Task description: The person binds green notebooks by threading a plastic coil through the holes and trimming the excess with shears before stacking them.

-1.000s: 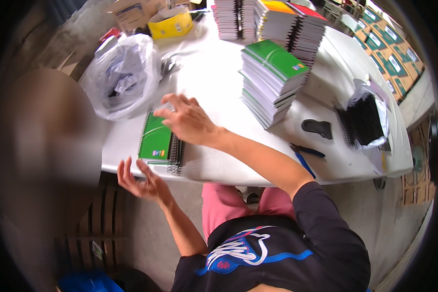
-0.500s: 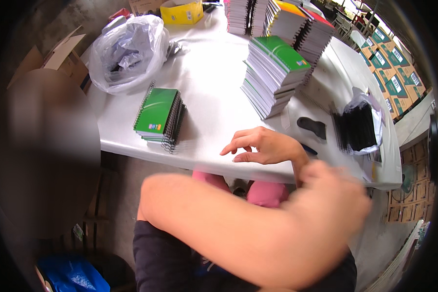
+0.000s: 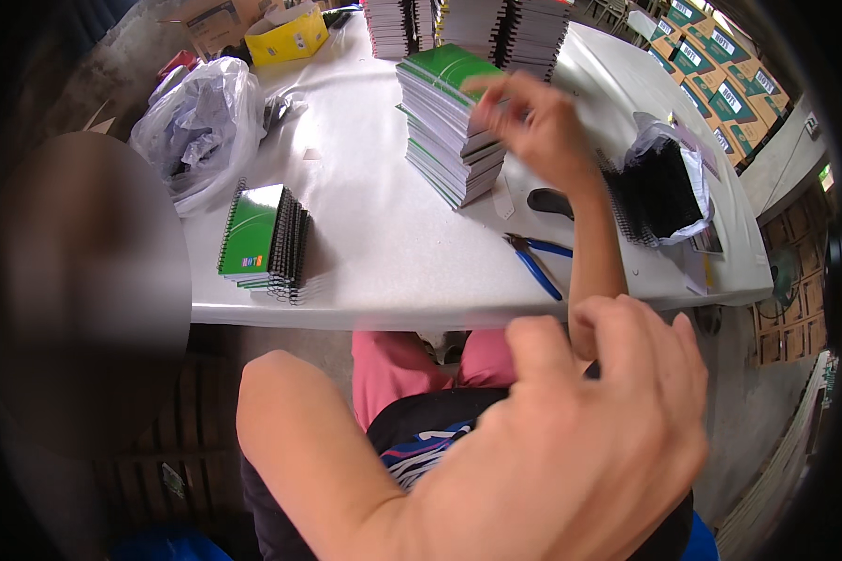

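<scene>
A tall stack of spiral-less notebooks with a green cover on top (image 3: pixel 449 126) stands on the white-covered table. My right hand (image 3: pixel 547 136) is at the near right corner of that stack, fingers bent and apart, slightly blurred; whether the fingertips touch the cover I cannot tell. Large and close, my left hand (image 3: pixel 599 421) is raised across my body, its fingers loosely curled and spaced apart, with nothing visible in it. Its fingertips are partly hidden. At the table's front left lies a small pile of green wire-bound notebooks (image 3: pixel 257 234).
Blue-handled cutters (image 3: pixel 537 266) lie below the stack, near a dark object (image 3: pixel 550 202). Black wire spirals (image 3: pixel 660 196) fill a plastic bag at right. A clear plastic bag (image 3: pixel 201 131), a yellow box (image 3: pixel 287 35) and more notebook stacks (image 3: pixel 468 28) stand farther back. Cartons (image 3: pixel 720 79) are piled beyond.
My right hand has moved from above the table's front edge up to the green stack. The left hand has come nearer the camera. The view has shifted, uncovering the cutters.
</scene>
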Tool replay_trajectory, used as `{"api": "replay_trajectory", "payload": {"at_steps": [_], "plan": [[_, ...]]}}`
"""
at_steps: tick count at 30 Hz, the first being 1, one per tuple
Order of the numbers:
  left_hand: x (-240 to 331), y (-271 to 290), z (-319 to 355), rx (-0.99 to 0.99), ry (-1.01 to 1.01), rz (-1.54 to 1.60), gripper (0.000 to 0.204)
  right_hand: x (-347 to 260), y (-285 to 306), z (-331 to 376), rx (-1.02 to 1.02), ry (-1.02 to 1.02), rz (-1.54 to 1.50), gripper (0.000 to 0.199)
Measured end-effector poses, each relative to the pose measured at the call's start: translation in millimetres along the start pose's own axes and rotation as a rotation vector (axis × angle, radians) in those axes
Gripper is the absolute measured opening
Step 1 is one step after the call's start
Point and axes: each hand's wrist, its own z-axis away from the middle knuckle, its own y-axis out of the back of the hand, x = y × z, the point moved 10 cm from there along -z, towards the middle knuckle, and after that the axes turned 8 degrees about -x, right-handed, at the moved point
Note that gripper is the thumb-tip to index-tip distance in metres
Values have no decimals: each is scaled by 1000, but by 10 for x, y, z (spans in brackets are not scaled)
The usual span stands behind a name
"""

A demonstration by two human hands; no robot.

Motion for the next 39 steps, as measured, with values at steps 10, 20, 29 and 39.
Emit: {"api": "replay_trajectory", "payload": {"at_steps": [10,20,29,39], "plan": [[-152,-635,191,-265,-35,363,58,1459,139,-565,-275,-535,133,64],[-1713,-2050,474,869,624,1914,51,-253,-19,405,175,-78,-197,28],[-1333,-1789,432,-9,546,515,15,1488,435,733,280,-393,-6,13],[-1087,-2419,320,189,564,323,54,2493,-129,698,8,-94,299,34]]}}
